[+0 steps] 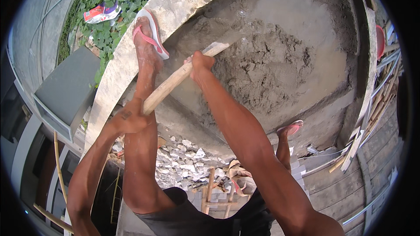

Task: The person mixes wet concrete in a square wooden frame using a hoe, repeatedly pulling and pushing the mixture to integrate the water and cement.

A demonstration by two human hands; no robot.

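Observation:
A long wooden tool handle (168, 86) slants up to the right across the view. My left hand (132, 117) is closed around its lower end, beside my raised left leg. Farther along, my right hand (202, 64) wraps the handle near its upper part. The handle's far end reaches into a bed of wet grey cement mix (273, 63), and the tool's head cannot be made out there. The mix is lumpy and cracked in the middle, with soupy grey water around it.
My left foot in a pink-strapped flip-flop (153, 35) rests on the pale concrete rim (114, 67); my right foot stands lower down. Broken rubble (183, 159) lies below. Leaves and a crumpled bag (102, 14) are at upper left, bamboo poles and planks (372, 118) at right.

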